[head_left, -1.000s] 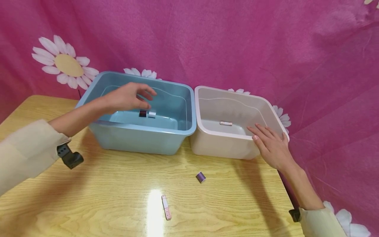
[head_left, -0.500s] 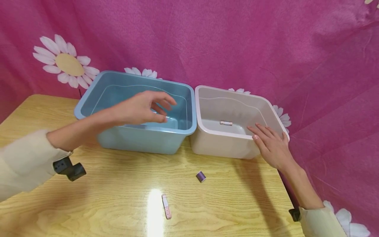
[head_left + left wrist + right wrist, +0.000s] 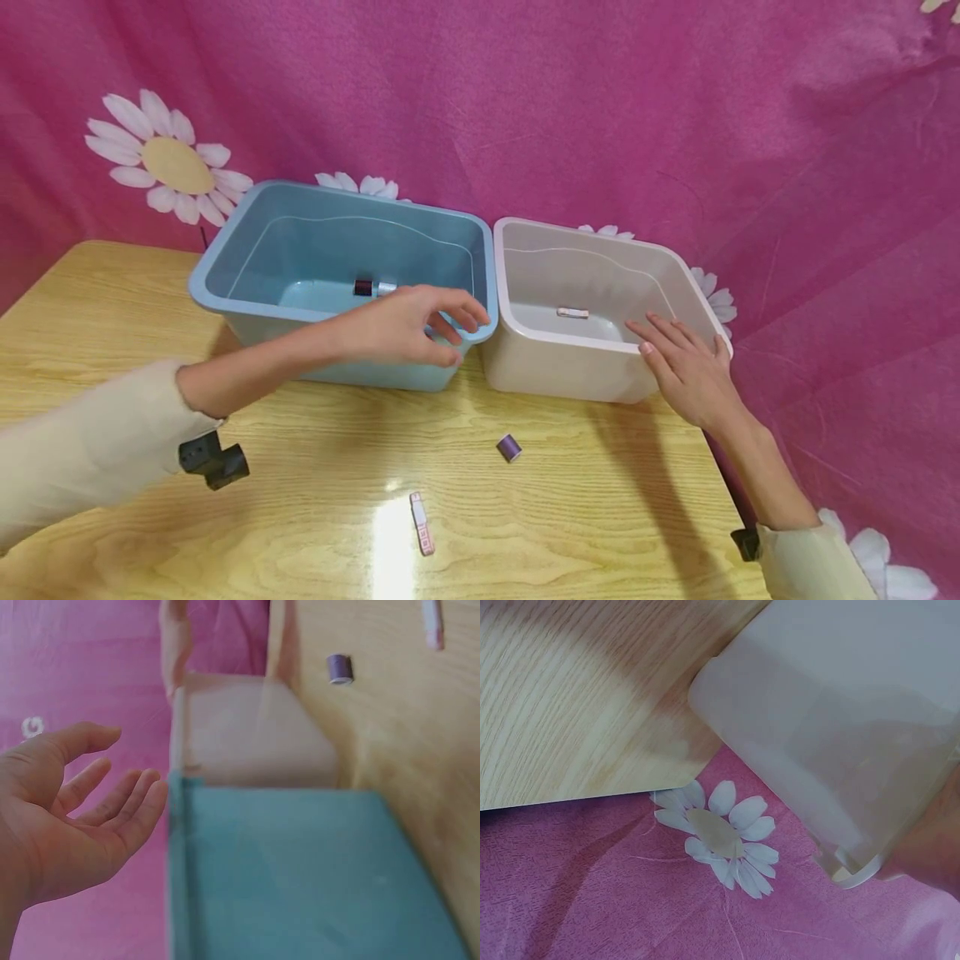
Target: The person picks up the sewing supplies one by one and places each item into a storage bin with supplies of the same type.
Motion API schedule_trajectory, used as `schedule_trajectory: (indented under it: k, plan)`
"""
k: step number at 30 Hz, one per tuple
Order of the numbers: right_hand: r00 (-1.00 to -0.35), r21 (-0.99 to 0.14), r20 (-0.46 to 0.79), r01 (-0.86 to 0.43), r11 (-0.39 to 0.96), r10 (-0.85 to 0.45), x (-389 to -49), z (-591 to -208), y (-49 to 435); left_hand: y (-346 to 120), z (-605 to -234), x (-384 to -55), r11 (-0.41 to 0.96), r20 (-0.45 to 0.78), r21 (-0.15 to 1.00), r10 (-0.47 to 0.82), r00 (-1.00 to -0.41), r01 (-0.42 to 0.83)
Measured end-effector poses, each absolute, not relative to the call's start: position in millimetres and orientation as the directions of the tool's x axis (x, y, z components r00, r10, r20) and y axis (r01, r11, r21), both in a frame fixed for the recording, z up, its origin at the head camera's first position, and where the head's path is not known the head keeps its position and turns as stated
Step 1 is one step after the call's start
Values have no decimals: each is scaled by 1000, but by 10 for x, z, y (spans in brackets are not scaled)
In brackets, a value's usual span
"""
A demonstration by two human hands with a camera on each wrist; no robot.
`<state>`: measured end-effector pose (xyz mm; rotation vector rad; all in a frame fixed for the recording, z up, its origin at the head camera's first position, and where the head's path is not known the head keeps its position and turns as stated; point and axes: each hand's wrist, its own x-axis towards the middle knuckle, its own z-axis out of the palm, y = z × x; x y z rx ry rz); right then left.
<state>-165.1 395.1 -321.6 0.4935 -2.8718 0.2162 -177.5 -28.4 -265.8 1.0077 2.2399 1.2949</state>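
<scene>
We are watching the left hand (image 3: 412, 327) hovering by the near rim of the blue plastic bin (image 3: 345, 242), its loosely curved, parted fingers holding nothing. At five o'clock from it, the purple thread spool (image 3: 508, 448) is lying on the wood-grain table (image 3: 562, 533). The spool is sitting at eight o'clock from the right hand (image 3: 692, 375), which is resting empty, fingers extended, on the rim of the beige bin (image 3: 570, 367).

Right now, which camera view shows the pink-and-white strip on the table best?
The head view: the strip lies whole and unobstructed on the table. The left wrist view cuts it off at the top edge; the right wrist view misses it.
</scene>
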Motion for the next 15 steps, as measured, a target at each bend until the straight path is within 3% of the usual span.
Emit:
schedule_trajectory:
  k: [15]
  plan:
    - [-921, -111, 239, -340, 934, -306, -1638, -3218, 3949, 105, -3056, -1649, 323, 12, 836, 797, -603, 444]
